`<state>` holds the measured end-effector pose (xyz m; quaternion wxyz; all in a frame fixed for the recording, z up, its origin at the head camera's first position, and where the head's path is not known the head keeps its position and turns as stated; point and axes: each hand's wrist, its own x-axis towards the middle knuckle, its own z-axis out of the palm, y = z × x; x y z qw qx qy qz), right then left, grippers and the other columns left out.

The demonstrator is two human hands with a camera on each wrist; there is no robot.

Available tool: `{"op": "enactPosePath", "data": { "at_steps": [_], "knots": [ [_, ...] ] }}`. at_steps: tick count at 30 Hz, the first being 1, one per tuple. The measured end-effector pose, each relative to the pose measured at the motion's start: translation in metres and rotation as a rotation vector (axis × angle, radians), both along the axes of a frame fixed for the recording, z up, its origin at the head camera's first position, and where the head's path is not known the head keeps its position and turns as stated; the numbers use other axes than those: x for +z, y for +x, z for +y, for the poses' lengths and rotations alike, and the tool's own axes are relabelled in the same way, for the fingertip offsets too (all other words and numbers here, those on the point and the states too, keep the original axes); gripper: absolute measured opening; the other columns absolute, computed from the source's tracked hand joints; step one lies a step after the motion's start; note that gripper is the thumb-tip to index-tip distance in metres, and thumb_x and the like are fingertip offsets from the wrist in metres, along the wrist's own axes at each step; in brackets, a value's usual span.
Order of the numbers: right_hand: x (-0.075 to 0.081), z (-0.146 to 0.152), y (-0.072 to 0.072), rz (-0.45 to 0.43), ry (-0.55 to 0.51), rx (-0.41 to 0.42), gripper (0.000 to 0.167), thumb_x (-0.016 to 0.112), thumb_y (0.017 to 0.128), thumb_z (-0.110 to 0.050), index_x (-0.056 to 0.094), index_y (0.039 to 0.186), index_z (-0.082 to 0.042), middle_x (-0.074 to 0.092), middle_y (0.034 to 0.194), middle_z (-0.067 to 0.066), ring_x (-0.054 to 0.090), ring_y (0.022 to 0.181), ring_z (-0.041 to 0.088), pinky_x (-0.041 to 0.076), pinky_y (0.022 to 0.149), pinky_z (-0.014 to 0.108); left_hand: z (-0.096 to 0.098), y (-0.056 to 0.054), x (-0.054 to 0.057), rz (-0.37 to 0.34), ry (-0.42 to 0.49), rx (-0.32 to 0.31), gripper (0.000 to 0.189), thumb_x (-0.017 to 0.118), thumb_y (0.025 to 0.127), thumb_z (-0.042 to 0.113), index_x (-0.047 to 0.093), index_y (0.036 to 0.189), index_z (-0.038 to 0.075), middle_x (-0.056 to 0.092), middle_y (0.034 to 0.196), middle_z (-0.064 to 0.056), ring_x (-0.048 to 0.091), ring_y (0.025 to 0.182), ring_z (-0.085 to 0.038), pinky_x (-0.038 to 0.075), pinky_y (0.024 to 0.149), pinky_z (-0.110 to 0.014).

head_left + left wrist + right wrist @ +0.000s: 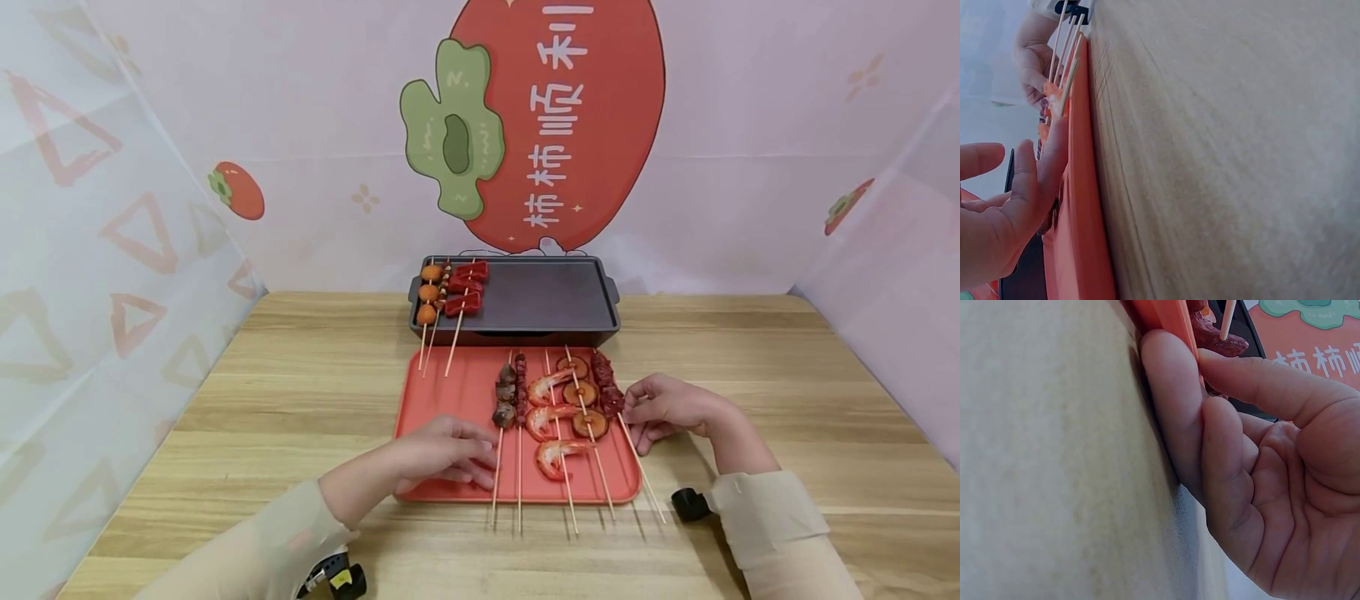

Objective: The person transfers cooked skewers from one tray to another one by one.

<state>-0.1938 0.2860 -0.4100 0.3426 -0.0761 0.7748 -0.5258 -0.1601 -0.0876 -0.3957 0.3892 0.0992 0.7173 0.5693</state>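
A coral-red tray (450, 392) holds several skewers. From left to right they are a grey-brown meat skewer (505, 396), a thin dark-red skewer (521, 387), a shrimp skewer (551, 421), a mushroom-slice skewer (581, 392) and a dark-red meat skewer (606, 379). My left hand (446, 454) is over the tray's front left, its loosely extended fingertips right at the stick of the grey-brown meat skewer. At the right side, my right hand (667, 408) pinches the tray's rim between thumb and fingers, close beside the dark-red meat skewer, as the right wrist view shows.
Behind the tray stands a dark grill pan (547, 292). On its left lie an orange-ball skewer (428, 293), a thin skewer (442, 292) and a red-piece skewer (465, 287), their sticks reaching over the tray. A printed backdrop (315, 225) rises behind the wooden table (285, 400).
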Motion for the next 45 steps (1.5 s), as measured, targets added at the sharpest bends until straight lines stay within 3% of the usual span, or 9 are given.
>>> {"op": "enactPosePath", "data": {
  "at_steps": [10, 17, 22, 26, 30, 37, 40, 45],
  "knots": [
    [0.004, -0.001, -0.001, 0.005, 0.013, 0.004, 0.009, 0.054, 0.097, -0.006, 0.055, 0.093, 0.003, 0.070, 0.073, 0.008, 0.071, 0.064, 0.016, 0.056, 0.059, 0.020, 0.000, 0.002, 0.005, 0.058, -0.021, 0.000, 0.039, 0.047, 0.104, 0.014, 0.052, 0.137, -0.006, 0.069, 0.121, -0.019, 0.074, 0.096, -0.025, 0.059, 0.073, -0.025],
    [0.002, 0.000, -0.001, 0.004, 0.020, -0.001, 0.010, 0.054, 0.096, -0.006, 0.056, 0.093, 0.003, 0.070, 0.073, 0.008, 0.071, 0.064, 0.016, 0.057, 0.059, 0.021, -0.003, 0.001, 0.009, 0.090, -0.049, -0.009, 0.036, 0.051, 0.102, 0.015, 0.058, 0.132, -0.003, 0.072, 0.117, -0.017, 0.074, 0.092, -0.023, 0.058, 0.071, -0.026],
    [0.001, 0.000, 0.001, 0.009, 0.025, -0.003, 0.009, 0.054, 0.096, -0.006, 0.056, 0.093, 0.003, 0.070, 0.073, 0.008, 0.071, 0.063, 0.015, 0.056, 0.057, 0.019, -0.010, -0.007, 0.019, 0.179, -0.049, -0.034, 0.031, 0.054, 0.100, 0.015, 0.063, 0.124, -0.003, 0.074, 0.104, -0.015, 0.073, 0.085, -0.021, 0.055, 0.069, -0.028],
    [0.002, -0.001, 0.002, 0.007, 0.020, -0.002, 0.009, 0.055, 0.096, -0.006, 0.056, 0.093, 0.003, 0.070, 0.073, 0.008, 0.071, 0.063, 0.015, 0.055, 0.056, 0.018, -0.018, -0.015, 0.032, 0.257, -0.042, -0.022, 0.032, 0.052, 0.102, 0.016, 0.061, 0.125, -0.003, 0.074, 0.102, -0.012, 0.073, 0.091, -0.024, 0.056, 0.072, -0.031],
    [0.002, -0.002, 0.002, 0.002, 0.014, 0.002, 0.009, 0.055, 0.096, -0.006, 0.056, 0.093, 0.002, 0.070, 0.073, 0.008, 0.071, 0.063, 0.015, 0.055, 0.056, 0.018, -0.026, -0.024, 0.049, 0.294, -0.019, 0.015, 0.031, 0.051, 0.103, 0.019, 0.060, 0.126, 0.000, 0.072, 0.103, -0.010, 0.072, 0.096, -0.026, 0.057, 0.077, -0.035],
    [0.002, -0.001, 0.001, 0.007, 0.024, -0.003, 0.009, 0.055, 0.096, -0.006, 0.056, 0.092, 0.002, 0.070, 0.073, 0.008, 0.071, 0.063, 0.015, 0.054, 0.055, 0.018, -0.031, -0.043, 0.072, 0.365, -0.010, 0.102, 0.032, 0.051, 0.104, 0.021, 0.060, 0.127, 0.002, 0.072, 0.107, -0.007, 0.072, 0.093, -0.015, 0.056, 0.077, -0.028],
    [0.001, -0.001, 0.001, 0.008, 0.021, 0.000, 0.010, 0.055, 0.096, -0.006, 0.057, 0.092, 0.003, 0.071, 0.073, 0.008, 0.071, 0.063, 0.015, 0.054, 0.055, 0.018, -0.032, -0.051, 0.077, 0.383, -0.019, 0.160, 0.034, 0.050, 0.104, 0.021, 0.059, 0.129, 0.000, 0.072, 0.110, -0.008, 0.072, 0.093, -0.013, 0.056, 0.077, -0.026],
    [0.001, -0.001, 0.001, 0.015, 0.014, 0.002, 0.010, 0.055, 0.096, -0.006, 0.056, 0.093, 0.004, 0.071, 0.074, 0.009, 0.071, 0.063, 0.015, 0.054, 0.055, 0.018, -0.031, -0.065, 0.077, 0.341, 0.017, 0.259, 0.038, 0.044, 0.106, 0.019, 0.053, 0.136, -0.004, 0.067, 0.121, -0.016, 0.070, 0.097, -0.011, 0.055, 0.080, -0.022]
  ]
}}
